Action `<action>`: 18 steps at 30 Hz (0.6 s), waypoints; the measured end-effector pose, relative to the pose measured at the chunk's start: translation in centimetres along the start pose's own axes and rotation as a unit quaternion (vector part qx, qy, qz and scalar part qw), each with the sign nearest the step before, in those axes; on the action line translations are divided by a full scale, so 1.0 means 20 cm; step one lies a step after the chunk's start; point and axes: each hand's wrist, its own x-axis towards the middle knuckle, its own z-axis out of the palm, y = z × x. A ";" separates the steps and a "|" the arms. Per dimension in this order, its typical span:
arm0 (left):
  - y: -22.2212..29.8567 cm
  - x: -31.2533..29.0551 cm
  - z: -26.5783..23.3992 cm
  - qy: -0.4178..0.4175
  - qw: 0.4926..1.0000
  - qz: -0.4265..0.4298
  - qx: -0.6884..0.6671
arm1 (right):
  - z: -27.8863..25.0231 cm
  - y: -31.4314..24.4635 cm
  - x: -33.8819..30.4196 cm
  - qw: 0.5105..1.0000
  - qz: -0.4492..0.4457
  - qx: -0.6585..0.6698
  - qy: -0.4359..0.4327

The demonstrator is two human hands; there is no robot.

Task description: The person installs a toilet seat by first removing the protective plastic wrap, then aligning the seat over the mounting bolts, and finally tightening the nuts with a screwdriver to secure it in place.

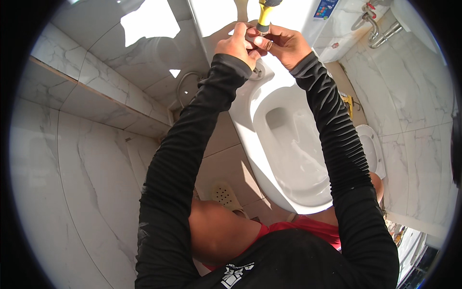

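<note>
My left hand [237,44] and my right hand [288,45] meet over the white toilet tank [219,14], fingertips pinched together. Between them a yellow-and-black handled screwdriver [264,18] points with its narrow end toward me, and the fingers of both hands close around that end. Its upper part runs out at the top of the picture. Anything small between the fingertips is hidden. Just below my hands, a round chrome fitting [258,72] sits on the back of the white toilet bowl [293,139].
A grey hose [183,89] curves left of the bowl. To the right are a yellow tool [347,103], a white oval lid or seat [369,144] and a chrome valve [380,36] with piping. A tiled ledge [103,103] runs along the left. My beige clog [224,195] stands on the floor.
</note>
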 end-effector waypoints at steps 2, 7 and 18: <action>0.01 -0.01 0.00 -0.008 1.000 -0.009 -0.004 | -0.02 0.00 0.00 1.000 0.008 -0.009 0.002; 0.05 -0.04 0.02 0.036 0.999 0.035 -0.008 | 0.02 0.01 0.01 0.998 0.029 -0.003 0.058; -0.01 -0.02 0.03 0.014 0.999 0.016 -0.030 | -0.02 0.00 0.01 1.000 -0.001 -0.022 0.010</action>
